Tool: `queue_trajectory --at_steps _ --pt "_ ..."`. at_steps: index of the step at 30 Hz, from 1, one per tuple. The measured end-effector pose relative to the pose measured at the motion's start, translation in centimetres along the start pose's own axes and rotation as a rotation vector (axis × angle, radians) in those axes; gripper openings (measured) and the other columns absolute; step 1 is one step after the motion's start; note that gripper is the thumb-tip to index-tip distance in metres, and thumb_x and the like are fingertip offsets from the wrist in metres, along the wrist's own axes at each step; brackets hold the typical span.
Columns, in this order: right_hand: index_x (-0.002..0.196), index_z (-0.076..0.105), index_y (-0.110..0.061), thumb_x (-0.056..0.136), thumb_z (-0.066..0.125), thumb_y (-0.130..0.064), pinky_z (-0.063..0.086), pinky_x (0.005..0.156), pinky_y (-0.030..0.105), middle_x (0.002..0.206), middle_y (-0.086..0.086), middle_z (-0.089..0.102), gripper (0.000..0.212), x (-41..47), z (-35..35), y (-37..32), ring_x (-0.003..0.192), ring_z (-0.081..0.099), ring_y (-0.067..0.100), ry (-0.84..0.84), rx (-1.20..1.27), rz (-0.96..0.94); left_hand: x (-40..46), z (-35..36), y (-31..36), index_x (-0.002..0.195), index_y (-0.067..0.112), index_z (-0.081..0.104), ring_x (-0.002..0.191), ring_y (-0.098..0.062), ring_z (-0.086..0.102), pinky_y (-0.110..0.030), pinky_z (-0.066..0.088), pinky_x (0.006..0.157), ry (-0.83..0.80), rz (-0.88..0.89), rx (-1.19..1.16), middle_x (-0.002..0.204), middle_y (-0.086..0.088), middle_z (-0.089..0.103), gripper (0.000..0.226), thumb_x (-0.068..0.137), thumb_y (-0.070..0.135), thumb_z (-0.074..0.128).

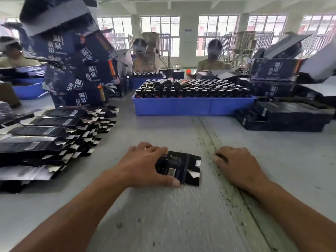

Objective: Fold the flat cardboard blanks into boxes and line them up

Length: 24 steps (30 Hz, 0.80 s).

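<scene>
A flat dark cardboard blank (183, 168) with a barcode lies on the grey table in front of me. My left hand (145, 162) lies spread over its left half, thumb along its near edge. My right hand (236, 164) rests palm down on the bare table just right of the blank, apart from it, fingers loosely curled and holding nothing. A big fanned stack of flat blanks (49, 135) covers the table's left side. Folded dark boxes (72, 70) with white characters are piled high behind that stack.
A blue tray (192, 106) packed with dark bottles stands across the middle. More folded boxes (272, 77) and flat stacks (283, 115) sit at the right. A blue basin (27, 90) is far left. Three people sit across the table. A worn seam (214, 139) runs along the tabletop.
</scene>
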State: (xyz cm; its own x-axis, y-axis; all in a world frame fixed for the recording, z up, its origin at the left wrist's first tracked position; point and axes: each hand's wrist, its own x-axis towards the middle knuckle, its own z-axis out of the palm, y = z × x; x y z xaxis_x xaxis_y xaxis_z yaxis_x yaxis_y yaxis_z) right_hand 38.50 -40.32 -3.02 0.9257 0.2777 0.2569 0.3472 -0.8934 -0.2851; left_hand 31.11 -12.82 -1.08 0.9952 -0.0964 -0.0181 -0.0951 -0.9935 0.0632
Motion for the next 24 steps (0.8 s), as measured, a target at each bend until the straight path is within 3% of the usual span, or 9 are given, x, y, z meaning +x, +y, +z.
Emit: queue_trajectory --at_steps 3,5,9,13,15,16,18,21,24 --pt "0.114 0.069 -0.025 0.1 0.046 -0.042 0.047 0.097 0.039 0.12 -0.006 0.069 0.032 -0.1 -0.1 -0.2 0.115 0.056 0.025 0.013 0.012 -0.004 0.3 0.1 0.0 0.157 0.043 0.004 0.153 -0.011 -0.008 -0.042 -0.001 0.122 -0.041 0.037 -0.064 0.168 0.012 0.001 0.128 0.051 0.107 0.036" --pt "0.113 0.069 -0.025 0.1 0.046 -0.041 0.048 0.096 0.039 0.119 -0.006 0.069 0.031 -0.2 -0.2 -0.3 0.114 0.057 0.025 0.017 0.005 -0.004 0.3 0.2 0.1 0.157 0.043 0.001 0.154 -0.011 -0.008 -0.041 0.0 0.122 -0.065 0.039 -0.09 0.168 0.012 -0.003 0.129 0.05 0.106 0.037" --pt "0.113 0.07 -0.026 0.1 0.049 -0.041 0.049 0.096 0.039 0.117 -0.007 0.07 0.029 -0.4 -0.5 -0.4 0.112 0.058 0.023 0.014 0.024 -0.031 0.0 -0.2 0.2 0.158 0.04 0.006 0.146 -0.015 0.018 -0.043 0.02 0.118 -0.063 0.033 -0.009 0.166 0.011 0.016 0.128 0.051 0.108 0.03" --pt "0.111 0.072 -0.027 0.097 0.057 -0.039 0.049 0.096 0.037 0.112 -0.011 0.07 0.024 -0.8 -1.2 -0.5 0.106 0.061 0.014 -0.025 0.128 -0.1 -0.1 -0.3 0.5 0.155 0.041 0.017 0.119 -0.01 0.037 -0.034 0.037 0.096 -0.013 0.059 0.055 0.149 0.012 0.045 0.126 0.05 0.109 0.026" --pt "0.11 0.074 -0.026 0.096 0.061 -0.033 0.047 0.089 0.019 0.107 -0.016 0.066 0.021 -1.0 -1.3 -0.8 0.101 0.059 0.006 -0.064 0.23 -0.145 -0.2 0.0 0.6 0.155 0.041 0.02 0.117 -0.009 0.038 -0.031 0.036 0.09 0.021 0.062 0.06 0.145 0.013 0.047 0.126 0.049 0.11 0.024" --pt "0.111 0.074 -0.026 0.096 0.062 -0.029 0.039 0.083 0.006 0.105 -0.018 0.062 0.019 -1.1 -1.3 -1.1 0.099 0.056 0.001 -0.086 0.273 -0.158 -0.2 0.2 0.8 0.154 0.04 0.022 0.119 -0.01 0.038 -0.031 0.034 0.091 0.048 0.067 0.071 0.143 0.012 0.047 0.126 0.05 0.111 0.023" --pt "0.116 0.073 -0.027 0.098 0.06 -0.021 0.03 0.075 -0.002 0.109 -0.021 0.058 0.023 -1.1 -1.2 -1.7 0.103 0.05 -0.003 -0.143 0.34 -0.164 -0.2 0.5 1.0 0.154 0.038 0.025 0.125 -0.012 0.035 -0.034 0.031 0.1 0.095 0.087 0.091 0.141 0.011 0.046 0.125 0.051 0.11 0.021" --pt "0.116 0.073 -0.03 0.099 0.059 -0.016 0.032 0.079 -0.003 0.119 -0.024 0.061 0.026 -1.4 -1.4 -2.3 0.112 0.054 -0.006 -0.236 0.49 -0.149 -0.3 0.9 1.2 0.155 0.038 0.022 0.138 -0.015 0.028 -0.038 0.025 0.113 0.086 0.087 0.019 0.151 0.008 0.037 0.127 0.051 0.11 0.024" --pt "0.112 0.073 -0.037 0.1 0.058 -0.015 0.04 0.078 0.003 0.114 -0.025 0.068 0.03 -1.7 -1.9 -2.6 0.104 0.059 -0.013 -0.297 0.598 -0.131 -0.3 1.2 1.1 0.157 0.039 0.011 0.15 -0.018 0.018 -0.044 0.018 0.122 0.047 0.071 -0.034 0.165 0.005 0.02 0.129 0.05 0.11 0.026"
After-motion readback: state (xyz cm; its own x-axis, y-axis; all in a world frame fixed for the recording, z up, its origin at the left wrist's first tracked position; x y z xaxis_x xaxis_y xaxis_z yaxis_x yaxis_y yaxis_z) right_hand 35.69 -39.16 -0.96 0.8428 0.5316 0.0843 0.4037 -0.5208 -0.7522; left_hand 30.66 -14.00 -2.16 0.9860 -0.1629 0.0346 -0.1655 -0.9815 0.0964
